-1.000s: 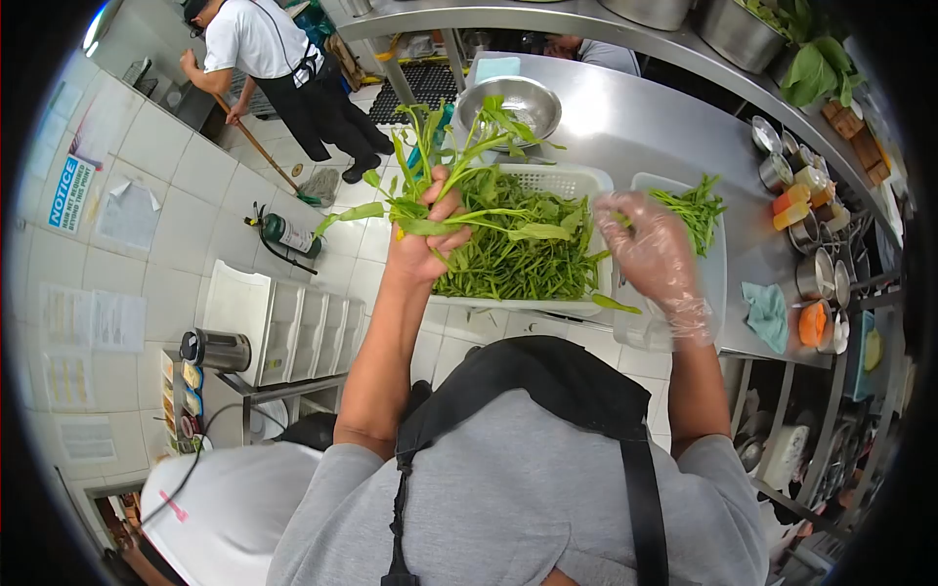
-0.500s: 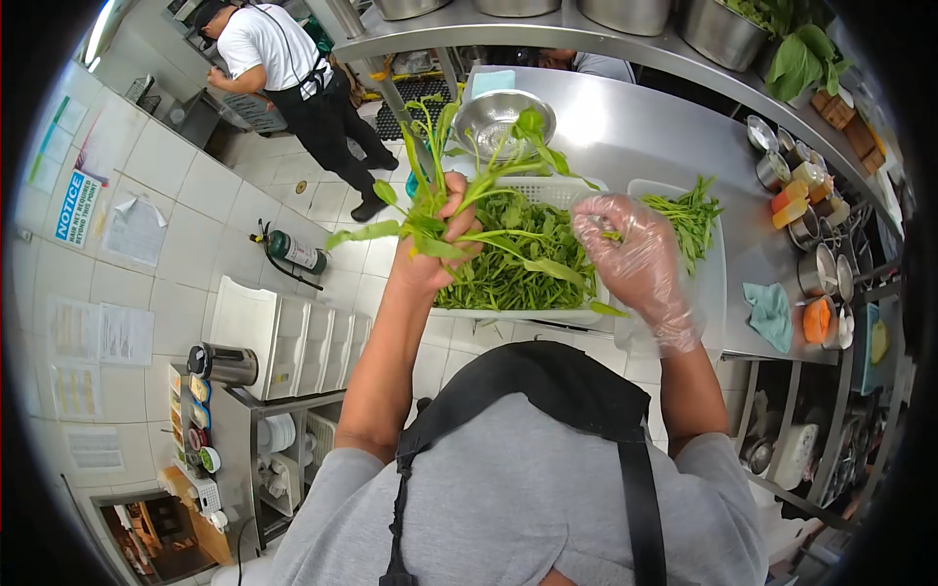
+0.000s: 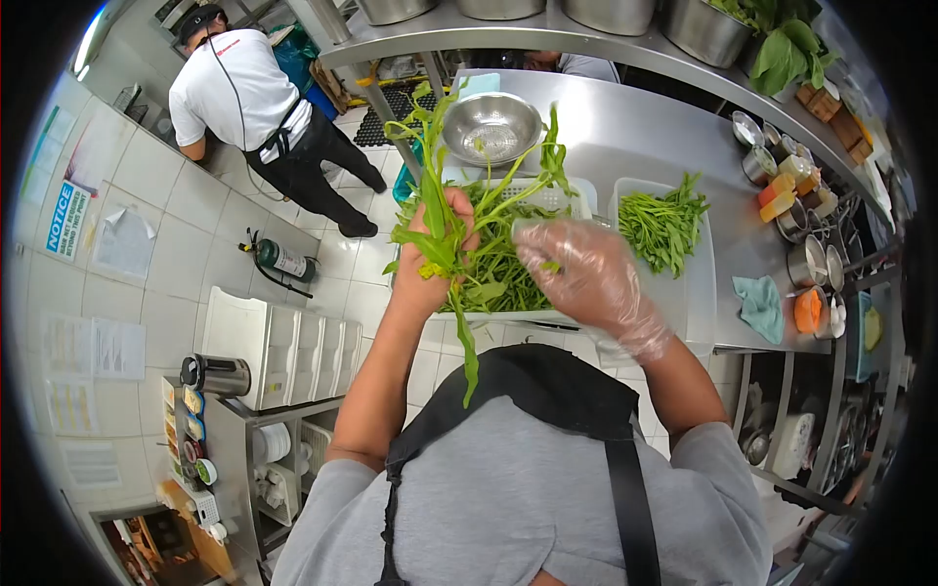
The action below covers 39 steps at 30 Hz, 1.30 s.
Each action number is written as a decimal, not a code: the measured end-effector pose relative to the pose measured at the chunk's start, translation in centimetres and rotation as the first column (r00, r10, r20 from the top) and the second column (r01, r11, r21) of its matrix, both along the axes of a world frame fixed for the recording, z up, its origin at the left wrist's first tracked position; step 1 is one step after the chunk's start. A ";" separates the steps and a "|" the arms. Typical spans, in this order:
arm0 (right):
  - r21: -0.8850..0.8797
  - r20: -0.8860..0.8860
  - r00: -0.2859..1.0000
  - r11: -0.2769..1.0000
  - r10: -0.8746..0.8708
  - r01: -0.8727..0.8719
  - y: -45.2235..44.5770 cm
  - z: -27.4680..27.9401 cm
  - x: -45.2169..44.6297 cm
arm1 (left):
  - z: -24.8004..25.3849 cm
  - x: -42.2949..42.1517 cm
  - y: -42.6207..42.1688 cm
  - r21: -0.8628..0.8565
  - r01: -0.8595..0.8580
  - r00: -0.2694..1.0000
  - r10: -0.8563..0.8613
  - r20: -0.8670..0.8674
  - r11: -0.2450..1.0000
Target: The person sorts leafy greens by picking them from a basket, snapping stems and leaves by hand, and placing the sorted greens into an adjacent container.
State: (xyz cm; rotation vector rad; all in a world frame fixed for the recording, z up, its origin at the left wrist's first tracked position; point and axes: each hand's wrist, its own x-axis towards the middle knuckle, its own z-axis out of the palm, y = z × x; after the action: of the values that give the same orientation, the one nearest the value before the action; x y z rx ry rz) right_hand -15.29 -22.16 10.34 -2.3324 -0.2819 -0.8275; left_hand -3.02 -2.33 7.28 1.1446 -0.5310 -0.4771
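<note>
Leafy stems (image 3: pixel 433 205) lie clasped in the bare left grip (image 3: pixel 422 283), spilling above and below it, over a white basket (image 3: pixel 578 200) of greens (image 3: pixel 500 266). The gloved right grip (image 3: pixel 589 275) is curled just beside; whether it pinches anything, I cannot tell. A clear bin (image 3: pixel 674 301) alongside holds slender sprigs (image 3: pixel 664 223).

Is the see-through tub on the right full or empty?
Neither, just partly full: green stems lie in the far end of the tub, and bare bottom shows nearer.

Steel table (image 3: pixel 586 122) with bowl (image 3: pixel 491 129), tub (image 3: pixel 681 303), teal cloth (image 3: pixel 759 308)
</note>
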 end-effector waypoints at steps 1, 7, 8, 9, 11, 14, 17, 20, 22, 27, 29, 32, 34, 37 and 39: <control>-0.008 -0.034 0.999 1.000 0.007 -0.008 0.4 0.0 -0.3 | 0.0 0.0 0.1 -0.025 0.003 1.000 -0.003 -0.011 1.000; -0.101 -0.168 0.985 0.993 0.048 -0.066 1.2 1.3 -2.0 | -0.5 0.5 0.6 -0.083 0.003 0.998 -0.008 -0.057 0.997; -0.101 -0.128 0.990 0.992 0.064 -0.077 1.0 1.6 -2.1 | -0.6 0.5 0.7 -0.091 0.006 0.998 -0.012 -0.057 0.996; -0.101 -0.089 0.993 0.991 0.080 -0.088 0.7 1.9 -2.3 | -0.6 0.5 0.7 -0.121 0.019 0.994 -0.032 -0.104 0.992; -0.101 -0.039 0.999 0.995 0.023 -0.027 0.1 3.1 -2.7 | -0.1 0.5 0.7 -0.182 0.039 0.978 -0.075 -0.195 0.983; -0.058 -0.003 0.985 0.984 -0.170 0.170 -1.0 6.7 -3.2 | 0.6 0.0 0.7 -0.230 0.032 0.949 -0.102 -0.300 0.973; 0.001 0.069 0.971 0.974 -0.228 0.229 -2.2 9.1 -2.7 | -0.9 0.6 0.9 -0.368 0.143 0.897 -0.278 -0.344 0.919; -0.095 0.240 0.967 0.989 -0.086 0.112 -3.0 9.5 -0.8 | -0.8 0.5 0.4 -0.425 0.269 0.891 -0.391 -0.232 0.864; -0.186 0.171 0.982 0.976 -0.081 0.113 -3.1 9.1 -0.1 | -1.0 0.3 0.1 -0.446 0.297 0.881 -0.422 -0.212 0.844; -0.411 -0.001 0.998 0.909 -0.068 0.062 -3.2 6.9 1.2 | -0.1 -0.8 -0.4 -0.248 0.204 0.936 -0.263 -0.233 0.947; -0.398 -0.093 0.994 0.917 -0.050 0.009 -3.4 6.4 1.1 | 0.7 -1.2 -0.2 -0.053 0.200 0.970 -0.205 -0.128 0.978; -0.391 -0.175 0.984 0.919 -0.028 -0.044 -3.3 6.0 0.8 | 0.8 -1.3 -0.1 -0.051 0.215 0.954 -0.221 -0.201 0.975; -0.390 -0.176 0.984 0.919 -0.011 -0.060 -2.9 5.6 0.6 | 1.1 -1.4 -0.2 -0.004 0.224 0.959 -0.221 -0.176 0.975; -0.377 -0.159 0.987 0.923 0.020 -0.079 -2.2 5.0 0.5 | 1.2 -1.2 -0.4 -0.004 0.252 0.963 -0.251 -0.095 0.968; -0.347 -0.193 0.981 0.932 0.035 -0.101 -1.9 4.9 0.4 | 1.2 -0.8 -0.3 -0.020 0.250 0.956 -0.250 -0.151 0.968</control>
State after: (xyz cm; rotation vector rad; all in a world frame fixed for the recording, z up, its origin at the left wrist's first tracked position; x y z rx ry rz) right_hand -14.91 -24.07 15.21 -2.6977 -0.4628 -0.5554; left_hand -3.81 -2.59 8.49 1.0344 -0.5450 -0.7777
